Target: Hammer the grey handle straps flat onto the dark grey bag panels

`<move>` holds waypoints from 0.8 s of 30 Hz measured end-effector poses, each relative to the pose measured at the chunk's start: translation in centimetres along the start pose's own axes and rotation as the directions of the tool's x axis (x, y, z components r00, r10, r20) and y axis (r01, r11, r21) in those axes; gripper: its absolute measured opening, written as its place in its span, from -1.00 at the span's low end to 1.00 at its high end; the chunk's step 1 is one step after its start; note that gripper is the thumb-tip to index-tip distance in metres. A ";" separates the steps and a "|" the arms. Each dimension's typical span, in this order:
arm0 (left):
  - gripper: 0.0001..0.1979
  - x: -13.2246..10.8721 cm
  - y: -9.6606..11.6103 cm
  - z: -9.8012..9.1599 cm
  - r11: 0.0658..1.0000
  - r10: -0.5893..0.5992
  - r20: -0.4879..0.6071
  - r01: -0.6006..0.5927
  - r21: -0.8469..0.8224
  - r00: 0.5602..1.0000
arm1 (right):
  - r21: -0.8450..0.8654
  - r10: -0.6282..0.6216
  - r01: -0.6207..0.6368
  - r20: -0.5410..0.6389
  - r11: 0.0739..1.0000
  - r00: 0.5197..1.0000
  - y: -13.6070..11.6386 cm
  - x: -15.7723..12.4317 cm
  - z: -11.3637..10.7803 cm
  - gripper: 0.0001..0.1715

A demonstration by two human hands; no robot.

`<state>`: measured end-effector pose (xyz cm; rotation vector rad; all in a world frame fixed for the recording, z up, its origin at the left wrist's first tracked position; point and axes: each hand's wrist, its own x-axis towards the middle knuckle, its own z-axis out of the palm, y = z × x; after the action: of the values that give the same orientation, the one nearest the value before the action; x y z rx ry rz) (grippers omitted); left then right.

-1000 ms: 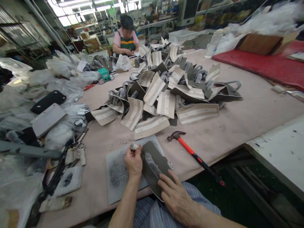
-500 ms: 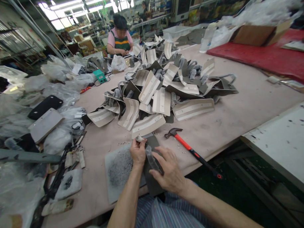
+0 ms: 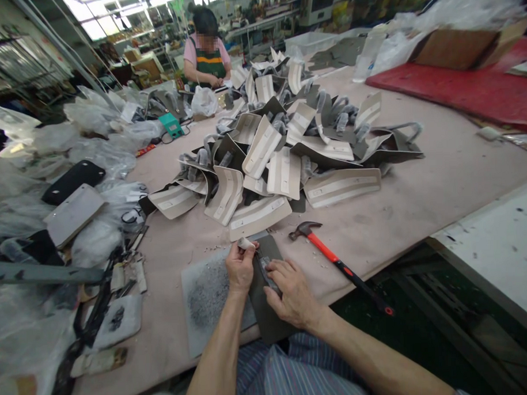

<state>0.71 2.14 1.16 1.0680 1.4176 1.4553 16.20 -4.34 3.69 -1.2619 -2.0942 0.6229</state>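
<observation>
A dark grey leather piece [image 3: 268, 318] lies on a grey work pad [image 3: 204, 297] at the near table edge. My left hand [image 3: 240, 267] pinches a small pale scrap at the piece's top edge. My right hand [image 3: 293, 291] rests on the piece, fingers curled around a plastic-wrapped strap on it. Just beyond my hands a big heap of grey and cream leather pieces [image 3: 283, 150] covers the table's middle. To the right of my hands lies a hammer [image 3: 335, 258] with an orange and black handle.
Plastic bags, dark panels and small tools [image 3: 95, 226] crowd the left side. A person in a green apron [image 3: 206, 55] works at the far end. A red mat [image 3: 458, 93] and a cardboard box sit at the back right. A white bench [image 3: 499, 252] stands right.
My right hand slid up the leather piece from its lower edge to the strap near my left hand. My left hand kept its pinch at the top edge.
</observation>
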 end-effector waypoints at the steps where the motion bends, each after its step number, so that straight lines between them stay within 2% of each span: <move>1: -0.74 0.0 0.1 0.0 1.000 0.006 0.010 -0.006 0.012 1.000 | 0.007 -0.001 0.001 -0.006 1.000 1.000 0.0 0.0 0.1 -0.75; 11: -0.75 -0.1 0.3 -0.1 0.998 -0.007 0.035 0.005 0.056 0.999 | 0.036 -0.027 0.029 -0.045 0.999 0.999 0.4 0.0 0.5 -0.75; 17: -0.77 -0.1 0.1 0.0 0.985 0.030 0.051 -0.039 0.170 0.998 | 0.046 -0.025 0.028 -0.058 0.999 0.998 0.0 0.0 0.4 -0.75; 21: -0.81 0.0 0.1 0.0 0.967 0.072 0.081 -0.089 0.237 0.994 | 0.091 -0.044 0.047 -0.039 0.995 0.998 0.7 -0.2 -0.8 -0.60; 23: -0.84 0.0 0.3 -0.1 0.949 0.101 0.105 -0.128 0.289 0.989 | 0.037 0.013 -0.010 -0.101 0.999 0.995 2.2 -0.5 -2.0 -0.56; 24: -0.85 0.0 0.4 -0.2 0.936 0.116 0.120 -0.149 0.319 0.986 | -0.033 0.070 -0.076 -0.147 0.997 0.987 3.3 -0.7 -2.8 -0.55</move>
<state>0.55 2.09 1.58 1.4483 1.5753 1.2641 20.47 -3.30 3.31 -1.3690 -1.9558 0.5082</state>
